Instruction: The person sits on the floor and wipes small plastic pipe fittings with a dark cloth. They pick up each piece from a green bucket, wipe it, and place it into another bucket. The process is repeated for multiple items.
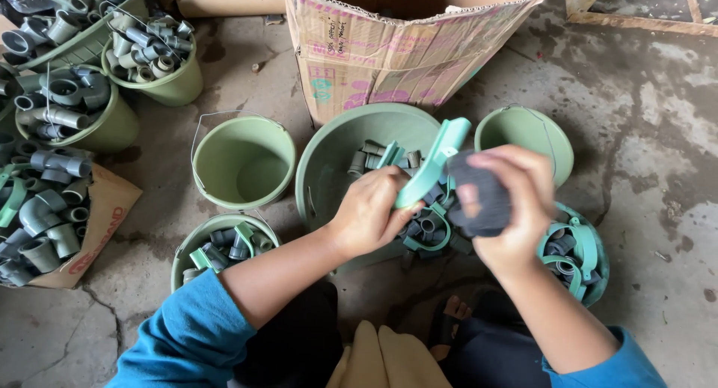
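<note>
Both hands are busy over a big green basin point(329, 145) on the concrete floor point(658, 134). Left hand point(370, 212) is closed around a flat teal plastic handle point(430, 164). Right hand point(497, 201) is closed around a dark grey pipe piece point(482, 194), and its fingers wrap over the top of it.

Room to move is tight. A cardboard box point(389, 51) stands right behind the basin. An empty green bucket point(243, 160) sits just beside the basin on the left, and another green bucket point(523, 134) sits just beside it on the right. A small bucket with grey and teal parts point(224, 246) is near the left arm. A round pile of teal rings and grey parts point(580, 253) lies close under the right wrist. More buckets full of grey pipe pieces point(153, 55) crowd the far left. Open floor shows only on the right side.

The teal handle is long, flat and smooth, and wider at its top end. It tilts up and to the right, rising out of the left hand. The grey piece is dark, short and rounded.

Handle and grey piece touch each other between the two hands, up in the air above the basin. Down in the basin lie more grey pipe bits point(370, 156) and teal parts, just below the hands.
</note>
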